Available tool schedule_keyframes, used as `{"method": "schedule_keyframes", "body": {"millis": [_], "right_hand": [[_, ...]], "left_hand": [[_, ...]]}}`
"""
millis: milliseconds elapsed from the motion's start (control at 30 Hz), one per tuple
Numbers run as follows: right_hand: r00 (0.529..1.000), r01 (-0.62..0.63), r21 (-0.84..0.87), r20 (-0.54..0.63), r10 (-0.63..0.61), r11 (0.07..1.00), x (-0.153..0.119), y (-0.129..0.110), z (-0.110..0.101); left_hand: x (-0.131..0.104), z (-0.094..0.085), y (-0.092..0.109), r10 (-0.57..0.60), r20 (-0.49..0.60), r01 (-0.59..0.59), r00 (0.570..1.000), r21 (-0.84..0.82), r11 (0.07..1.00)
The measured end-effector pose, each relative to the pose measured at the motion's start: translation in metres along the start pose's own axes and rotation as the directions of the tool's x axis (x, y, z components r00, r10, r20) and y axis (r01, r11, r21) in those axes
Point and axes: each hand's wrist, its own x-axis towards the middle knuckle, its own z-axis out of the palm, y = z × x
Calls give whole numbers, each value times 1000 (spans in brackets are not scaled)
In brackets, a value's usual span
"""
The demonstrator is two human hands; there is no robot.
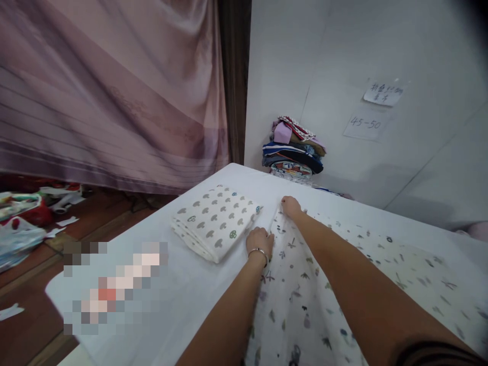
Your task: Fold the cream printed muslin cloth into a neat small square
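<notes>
A thin white cloth (301, 284) printed with small plants and insects is spread over the right part of the white table, draping towards me. At its far left corner my right hand (292, 206) is closed, with the fabric pinched in the fingers. My left hand (261, 240), a bracelet at its wrist, is closed on the cloth's left edge, nearer to me; its fingertips are partly hidden. Just left of that hand lies a folded cloth (217, 218) with grey mushroom prints, which it does not hold. My right forearm covers part of the spread cloth.
The white table (152, 284) has a pixelated patch at its left. Behind its far edge rises a stack of folded fabrics (293, 147) against the wall. A pink curtain (114, 91) hangs at the left, and bags (23, 229) lie on the floor below.
</notes>
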Motion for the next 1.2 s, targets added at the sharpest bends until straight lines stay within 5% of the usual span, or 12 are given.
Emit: {"method": "schedule_keyframes", "body": {"millis": [200, 333, 433, 633, 767, 900, 1033, 1200], "right_hand": [[989, 143, 58, -40, -141, 988, -44, 1, -4], [938, 346, 99, -42, -344, 933, -120, 19, -7], [922, 383, 72, 28, -386, 921, -179, 38, -11], [926, 274, 32, 263, -273, 961, -222, 52, -23], [936, 252, 81, 230, -265, 964, -231, 56, -44], [960, 187, 66, 201, -197, 980, -265, 92, -68], [985, 42, -21, 166, -37, 999, -306, 147, -81], [983, -125, -107, 121, 138, 986, -337, 196, -77]], "left_hand": [[1, 2, -2, 7, -3, -7, 1000, 8, 1000], [2, 1, -3, 24, 4, -24, 1000, 17, 1000], [3, -3, -2, 32, 15, -32, 999, 30, 999], [6, -7, 0, 18, 42, -20, 999, 45, 999], [8, -15, 4, 7, 99, -14, 995, 68, 998], [1, -26, 16, 18, 101, -29, 995, 111, 993], [-31, -23, 28, 205, 48, -211, 978, 245, 946], [-77, 0, 25, 391, 228, -448, 892, 321, 834]]}}
